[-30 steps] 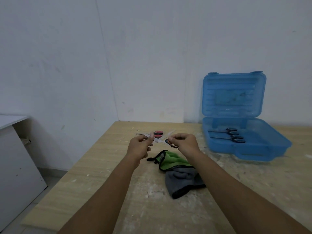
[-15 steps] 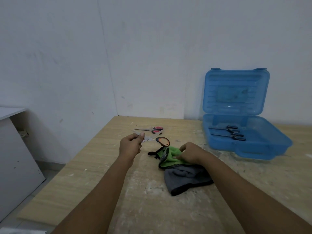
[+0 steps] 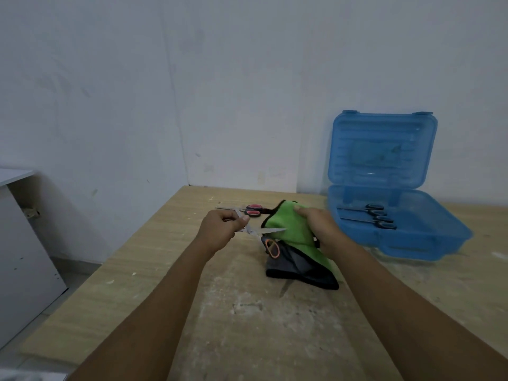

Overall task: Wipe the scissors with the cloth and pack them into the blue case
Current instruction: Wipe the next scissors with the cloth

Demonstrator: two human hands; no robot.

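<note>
A pale wall backs a worn wooden tabletop [image 3: 247, 325]. The left hand [image 3: 220, 229] pinches opened scissors [image 3: 264, 232] by one blade. The right hand [image 3: 321, 229] grips the green-and-grey cloth [image 3: 286, 224], raised at the free blade's tip. Wiping looks about to begin: the cloth must close around that blade. The blue case [image 3: 398, 250] lies open at the right.

head view, forward-down over table [image 3: 247, 325]
</note>
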